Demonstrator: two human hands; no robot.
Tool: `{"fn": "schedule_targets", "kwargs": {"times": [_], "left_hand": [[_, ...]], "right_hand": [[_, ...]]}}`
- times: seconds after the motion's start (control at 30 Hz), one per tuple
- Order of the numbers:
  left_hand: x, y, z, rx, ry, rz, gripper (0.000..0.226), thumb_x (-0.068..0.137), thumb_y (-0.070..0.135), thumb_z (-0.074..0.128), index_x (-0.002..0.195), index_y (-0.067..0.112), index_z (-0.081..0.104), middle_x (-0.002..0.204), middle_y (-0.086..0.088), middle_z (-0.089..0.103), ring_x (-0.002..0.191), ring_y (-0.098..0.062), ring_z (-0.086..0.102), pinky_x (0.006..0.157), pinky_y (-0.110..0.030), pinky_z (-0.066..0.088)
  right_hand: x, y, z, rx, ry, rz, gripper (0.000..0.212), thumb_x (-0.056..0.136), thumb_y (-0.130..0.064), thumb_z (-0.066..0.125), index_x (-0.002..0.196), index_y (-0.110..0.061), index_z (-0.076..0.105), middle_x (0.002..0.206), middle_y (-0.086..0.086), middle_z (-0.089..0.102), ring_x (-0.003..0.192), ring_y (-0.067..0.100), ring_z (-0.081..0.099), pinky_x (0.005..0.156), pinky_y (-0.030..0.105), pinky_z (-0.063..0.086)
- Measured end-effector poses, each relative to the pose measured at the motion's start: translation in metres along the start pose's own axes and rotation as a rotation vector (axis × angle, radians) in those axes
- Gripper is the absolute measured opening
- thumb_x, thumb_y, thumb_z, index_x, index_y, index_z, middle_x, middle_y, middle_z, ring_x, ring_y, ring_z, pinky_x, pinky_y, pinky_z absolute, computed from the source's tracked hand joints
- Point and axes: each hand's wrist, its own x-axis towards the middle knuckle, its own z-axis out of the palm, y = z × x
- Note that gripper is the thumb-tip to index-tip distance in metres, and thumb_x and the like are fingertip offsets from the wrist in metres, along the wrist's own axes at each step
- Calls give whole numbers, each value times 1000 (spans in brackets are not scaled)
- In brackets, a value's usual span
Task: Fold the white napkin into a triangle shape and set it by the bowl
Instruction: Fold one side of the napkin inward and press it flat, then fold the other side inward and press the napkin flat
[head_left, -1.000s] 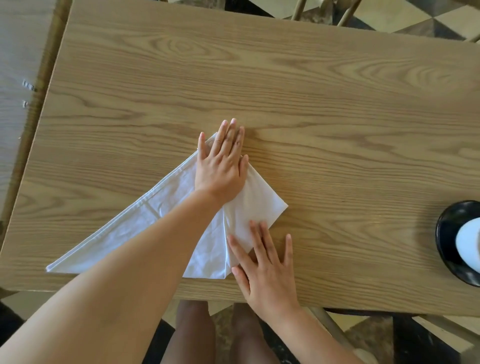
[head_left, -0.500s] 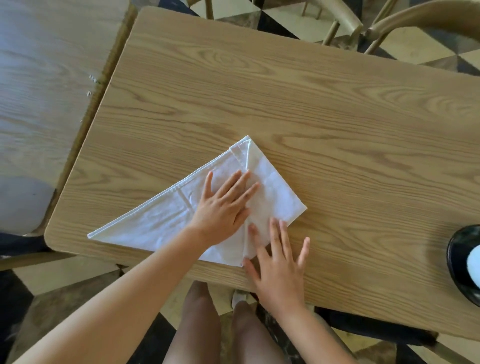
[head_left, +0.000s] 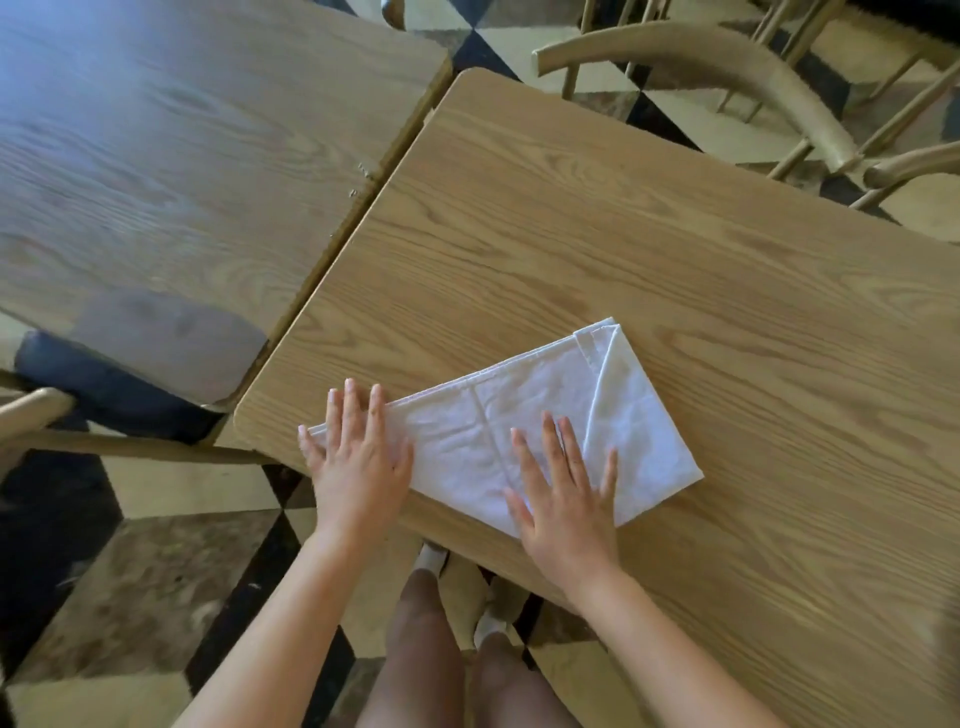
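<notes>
Head view only. Left hand (head_left: 358, 462) now flat on the long left tip of the white napkin (head_left: 524, 431), close to the near left corner of the tabletop (head_left: 649, 234); half a second ago pressed nearer the cloth's middle. Right hand (head_left: 563, 499) now spread on the near middle of the cloth, moved up from the near edge. Fingers (head_left: 353, 410) of both hands stretched out and lightly splayed, palms down, gripping nothing, only pressing the fabric flat. Bowl seen earlier at the right edge no longer in frame, the camera having swung left.

Judged from this: smoothing done, left tip likely about to be folded in toward the middle to match the right flap. Triangle not yet finished; placement by the bowl not yet begun.

Napkin lying flat along the near edge of the tabletop, toward its near left corner, long axis slanting from near left to far right. Right part already doubled over, a hemmed flap showing at the far tip. Thin white cloth, softly wrinkled, one straight crease line crossing the middle. Left tip partly hidden under the left hand. Neighbouring table (head_left: 182, 156) butted against the left edge; a wooden chair (head_left: 727, 78) beyond the far side.
</notes>
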Motion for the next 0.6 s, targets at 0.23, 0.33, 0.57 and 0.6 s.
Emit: {"fn": "schedule_targets", "kwargs": {"times": [0.23,0.33,0.57,0.6], "left_hand": [[5,-27,-27,51,112,-44,41,84,29,55,124,18,51,121,-10,52,112,-30,46,92,-45,30],[10,-31,-39,-1,40,-139,25,84,26,55,106,14,54,102,-7,55,99,-29,50,84,-42,36],[16,-26,-76,-652,-156,-152,18,87,22,56,73,12,61,69,-4,62,62,-10,58,53,-25,37],[14,-17,-84,-710,-160,-122,17,87,23,56,74,17,64,69,-2,66,62,-3,60,54,-24,38]], "right_hand": [[23,-11,13,4,-18,-72,61,91,-49,17,147,-25,12,156,4,7,143,25,3,110,58,2],[23,-9,17,5,-8,-91,61,92,-50,18,147,-25,10,155,5,5,143,26,6,111,58,8],[25,-17,3,308,8,-143,67,90,-56,23,147,-30,-1,157,8,-7,144,19,-11,113,51,-4],[26,-22,-5,445,58,-167,68,90,-55,29,148,-28,7,157,10,4,144,19,-2,115,44,2]]}}
